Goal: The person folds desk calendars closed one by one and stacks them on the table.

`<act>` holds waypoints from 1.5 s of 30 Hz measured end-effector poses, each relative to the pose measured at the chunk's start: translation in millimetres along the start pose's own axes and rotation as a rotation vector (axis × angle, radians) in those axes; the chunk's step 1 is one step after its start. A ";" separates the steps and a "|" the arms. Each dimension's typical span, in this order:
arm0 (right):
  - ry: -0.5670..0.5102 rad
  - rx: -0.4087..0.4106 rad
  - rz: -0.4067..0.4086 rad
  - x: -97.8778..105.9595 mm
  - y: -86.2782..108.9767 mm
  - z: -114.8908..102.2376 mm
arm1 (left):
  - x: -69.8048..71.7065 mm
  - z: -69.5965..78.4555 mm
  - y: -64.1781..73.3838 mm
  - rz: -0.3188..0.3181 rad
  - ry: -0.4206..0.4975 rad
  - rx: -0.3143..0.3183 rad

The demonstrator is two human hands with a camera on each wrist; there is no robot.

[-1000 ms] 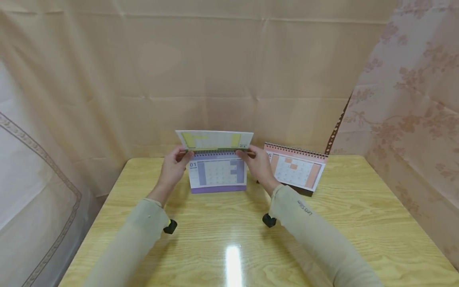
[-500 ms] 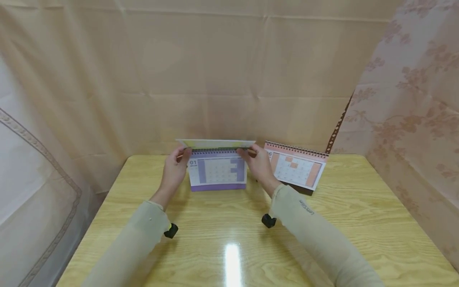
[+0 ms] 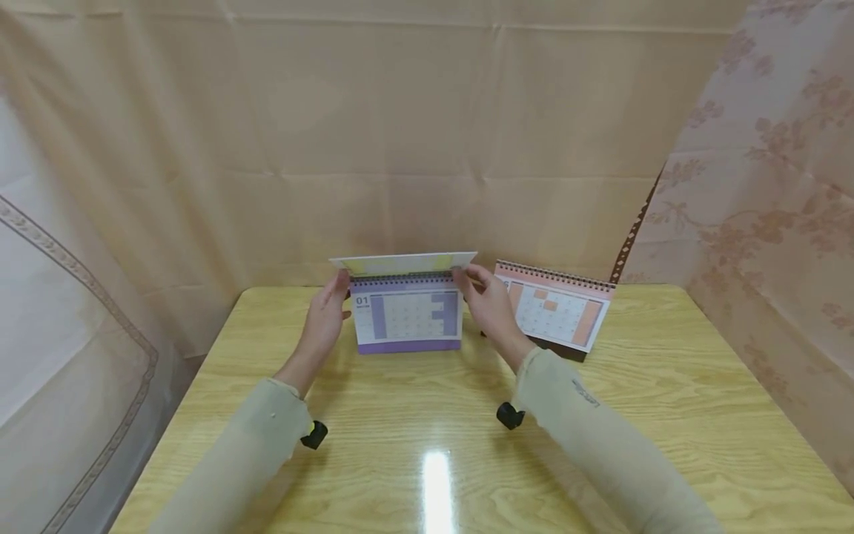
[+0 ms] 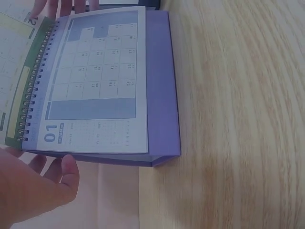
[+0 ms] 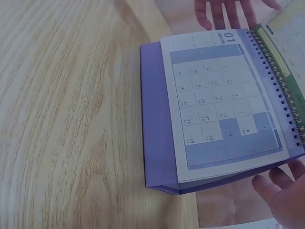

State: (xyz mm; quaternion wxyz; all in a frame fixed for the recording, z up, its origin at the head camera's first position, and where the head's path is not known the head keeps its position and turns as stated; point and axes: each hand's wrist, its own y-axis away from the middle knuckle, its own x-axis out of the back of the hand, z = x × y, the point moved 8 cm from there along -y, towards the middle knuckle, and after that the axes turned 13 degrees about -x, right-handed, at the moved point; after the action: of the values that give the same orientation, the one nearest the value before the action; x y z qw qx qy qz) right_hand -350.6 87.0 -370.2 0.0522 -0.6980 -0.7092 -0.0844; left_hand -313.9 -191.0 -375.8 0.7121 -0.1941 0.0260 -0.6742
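Note:
A purple desk calendar (image 3: pixel 408 315) stands on the table, its 01 page facing me. Above its ring binding, a turned-over stack of yellow-and-green pages (image 3: pixel 403 263) leans back. At the left end of the binding my left hand (image 3: pixel 323 311) touches the page corner. Its fingers look fairly straight beside the calendar's edge in the right wrist view. My right hand (image 3: pixel 492 304) pinches the right corner of the turned pages, the thumb in front. Parts of both hands' fingers are hidden behind the pages.
A second desk calendar (image 3: pixel 557 308), pink with a dark base, stands angled just right of my right hand. The wooden table (image 3: pixel 373 430) ends at a beige curtain (image 3: pixel 427 148). Patterned cloth (image 3: pixel 767 222) hangs on the right.
The turned pages tipped back, then rose slightly. My left thumb has moved off the rings to the page corner, and my right hand has shifted slightly rightward and up.

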 end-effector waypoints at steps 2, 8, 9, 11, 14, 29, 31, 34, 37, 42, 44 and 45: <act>0.001 -0.020 0.004 2.2 1.4 -0.6 | -0.4 0.8 0.2 -0.011 -0.015 -0.008; -0.015 -0.067 -0.005 7.9 4.6 -3.0 | -4.1 3.5 2.4 -0.044 -0.028 -0.022; -0.020 -0.071 -0.012 8.1 4.9 -3.0 | -4.6 3.7 3.1 -0.045 -0.022 -0.019; -0.022 -0.076 -0.025 8.2 5.6 -2.7 | -5.2 4.3 4.1 -0.046 -0.014 -0.019; -0.023 -0.076 -0.039 9.1 7.8 -1.7 | -5.9 6.5 5.6 -0.047 0.000 -0.013; -0.123 -0.100 -0.238 9.2 15.5 3.9 | -11.4 19.8 26.3 -0.133 0.191 0.080; -0.135 -0.105 -0.271 8.4 16.4 4.4 | -10.6 21.4 28.8 -0.133 0.200 0.069; -0.127 -0.103 -0.313 7.6 16.3 6.0 | -8.7 23.2 32.0 -0.127 0.183 0.051; -0.113 -0.095 -0.342 7.1 15.4 8.0 | -6.9 23.7 34.4 -0.119 0.182 0.036; -0.117 -0.081 -0.360 7.0 14.2 11.1 | -6.0 23.9 37.7 -0.132 0.217 0.002; -0.120 -0.076 -0.352 7.8 14.8 11.4 | -6.8 24.6 38.9 -0.151 0.237 -0.024; -0.118 -0.073 -0.343 8.5 15.0 11.4 | -7.4 25.4 39.3 -0.159 0.251 -0.040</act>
State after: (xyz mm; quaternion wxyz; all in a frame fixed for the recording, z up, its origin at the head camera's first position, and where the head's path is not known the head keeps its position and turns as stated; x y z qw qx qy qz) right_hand -335.3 97.8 -379.1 -0.0298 -0.5717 -0.8163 -0.0768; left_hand -269.6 -177.1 -366.3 0.6437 -0.1238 0.1126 -0.7468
